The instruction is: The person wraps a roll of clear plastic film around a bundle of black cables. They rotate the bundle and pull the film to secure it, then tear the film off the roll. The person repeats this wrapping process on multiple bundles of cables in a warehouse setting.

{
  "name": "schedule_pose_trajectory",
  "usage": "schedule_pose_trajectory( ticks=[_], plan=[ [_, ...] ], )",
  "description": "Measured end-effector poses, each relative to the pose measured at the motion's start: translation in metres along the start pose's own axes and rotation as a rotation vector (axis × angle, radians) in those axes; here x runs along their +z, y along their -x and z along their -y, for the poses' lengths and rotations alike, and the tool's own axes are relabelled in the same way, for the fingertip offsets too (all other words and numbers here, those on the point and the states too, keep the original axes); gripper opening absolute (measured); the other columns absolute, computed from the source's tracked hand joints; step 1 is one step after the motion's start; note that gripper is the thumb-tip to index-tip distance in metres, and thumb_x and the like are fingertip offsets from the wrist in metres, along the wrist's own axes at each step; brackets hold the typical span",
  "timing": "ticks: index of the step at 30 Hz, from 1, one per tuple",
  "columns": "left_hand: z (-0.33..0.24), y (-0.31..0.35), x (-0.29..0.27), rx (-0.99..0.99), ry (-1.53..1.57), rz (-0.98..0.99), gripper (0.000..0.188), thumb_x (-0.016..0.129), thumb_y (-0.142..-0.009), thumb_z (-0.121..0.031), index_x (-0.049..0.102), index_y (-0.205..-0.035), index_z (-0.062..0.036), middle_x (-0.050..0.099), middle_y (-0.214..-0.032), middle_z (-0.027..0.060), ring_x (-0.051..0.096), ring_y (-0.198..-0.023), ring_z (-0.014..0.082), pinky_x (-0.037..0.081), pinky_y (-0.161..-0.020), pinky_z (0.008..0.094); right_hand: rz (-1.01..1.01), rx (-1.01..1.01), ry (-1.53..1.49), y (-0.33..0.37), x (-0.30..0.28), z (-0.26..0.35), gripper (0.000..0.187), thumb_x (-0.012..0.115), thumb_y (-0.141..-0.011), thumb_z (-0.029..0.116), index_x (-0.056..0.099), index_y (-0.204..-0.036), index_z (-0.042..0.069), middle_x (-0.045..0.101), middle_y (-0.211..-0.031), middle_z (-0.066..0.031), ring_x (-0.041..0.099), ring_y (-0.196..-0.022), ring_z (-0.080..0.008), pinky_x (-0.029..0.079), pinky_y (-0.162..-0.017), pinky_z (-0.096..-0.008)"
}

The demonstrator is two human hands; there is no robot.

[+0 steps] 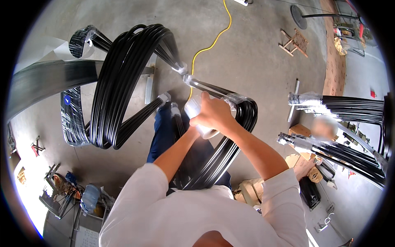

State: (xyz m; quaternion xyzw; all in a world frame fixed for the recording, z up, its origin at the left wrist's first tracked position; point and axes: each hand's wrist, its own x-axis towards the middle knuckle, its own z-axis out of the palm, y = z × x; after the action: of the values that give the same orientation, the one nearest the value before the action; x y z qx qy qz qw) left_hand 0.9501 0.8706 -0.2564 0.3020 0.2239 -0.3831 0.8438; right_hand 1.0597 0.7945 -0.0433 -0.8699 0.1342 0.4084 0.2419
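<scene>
1. Near centre: a tube bundle [218, 159].
2. Left of it: tube loops [123, 78] across a beam [45, 80].
3. Far centre — a cable [210, 47] on the floor [255, 45].
4. Far right — a stool [299, 43].
5. Near left: a water jug [89, 197].

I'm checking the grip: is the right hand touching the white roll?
Touching: the head view shows the right hand lying over the white roll, thumb across it.

Blue round label [67, 99] on black bundle [73, 123] — illegible
</scene>
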Motion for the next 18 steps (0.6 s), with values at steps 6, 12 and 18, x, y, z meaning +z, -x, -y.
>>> schedule_pose_trajectory(
  ticks=[6, 12, 18],
  plan=[
    [-0.128, 0.053, 0.009, -0.646, -0.029, 0.161, 0.063, 0.027, -0.087, -0.056, 0.044, -0.123, -0.0078, 0.056, -0.110, 0.0093, 0.052, -0.104, 0.0198, 0.043, -0.085, 0.0324, -0.439, -0.184, 0.375, 0.013, 0.071, -0.003, 0.077, 0.069, -0.050, 0.021, 0.041, -0.113, -0.013, 0.056, -0.076, -0.0281, 0.058, -0.067, -0.0351, 0.047, -0.051, -0.0410],
    [-0.126, 0.054, 0.053, -0.590, 0.118, -0.052, 0.043, 0.049, -0.087, -0.041, 0.048, -0.120, -0.0147, 0.058, -0.105, 0.0064, 0.055, -0.099, 0.0186, 0.045, -0.083, 0.0335, -0.349, -0.186, 0.548, 0.020, 0.077, -0.006, 0.070, 0.062, -0.059, 0.028, 0.044, -0.113, -0.013, 0.052, -0.094, -0.0339, 0.057, -0.080, -0.0419, 0.049, -0.057, -0.0483],
    [-0.097, 0.079, 0.038, -0.369, 0.282, 0.198, 0.045, 0.046, -0.086, -0.040, 0.040, -0.125, -0.0182, 0.050, -0.118, 0.0061, 0.044, -0.114, 0.0234, 0.031, -0.100, 0.0456, -0.441, -0.135, 0.824, 0.028, 0.080, 0.001, 0.063, 0.069, -0.051, 0.018, 0.048, -0.101, -0.014, 0.051, -0.094, -0.0294, 0.058, -0.078, -0.0355, 0.044, -0.050, -0.0370]
  ],
)
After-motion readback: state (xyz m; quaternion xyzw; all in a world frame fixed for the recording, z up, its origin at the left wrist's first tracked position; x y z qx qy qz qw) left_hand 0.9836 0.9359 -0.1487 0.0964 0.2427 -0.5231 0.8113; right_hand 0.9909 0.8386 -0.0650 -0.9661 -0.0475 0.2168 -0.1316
